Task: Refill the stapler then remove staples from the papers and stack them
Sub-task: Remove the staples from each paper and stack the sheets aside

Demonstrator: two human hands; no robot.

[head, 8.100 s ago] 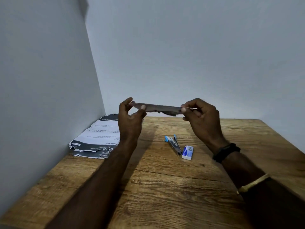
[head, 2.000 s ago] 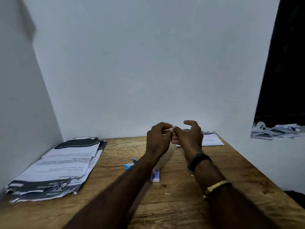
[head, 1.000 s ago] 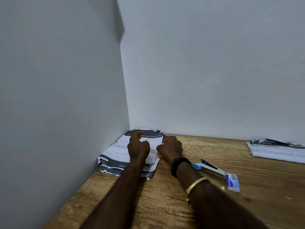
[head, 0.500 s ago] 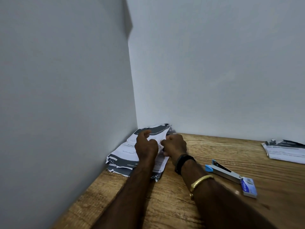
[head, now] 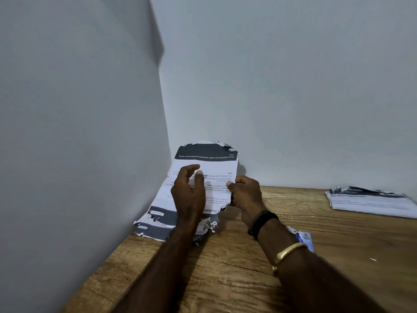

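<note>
A printed set of papers with a dark header band and torn edges is held up above the left pile of papers, which lies in the corner of the wooden table. My left hand is in front of the sheet, thumb and fingers pinching it. My right hand grips its right edge in a closed fist. The blue and white staple box peeks out beside my right forearm. The stapler is hidden behind that arm.
A second, flatter stack of papers lies at the far right of the wooden table. Grey walls close in on the left and behind. A small staple bit lies on the table at the right.
Both hands have lifted the top set of papers off the left pile and tilted it upright. The view has moved closer, and my right arm now covers the stapler.
</note>
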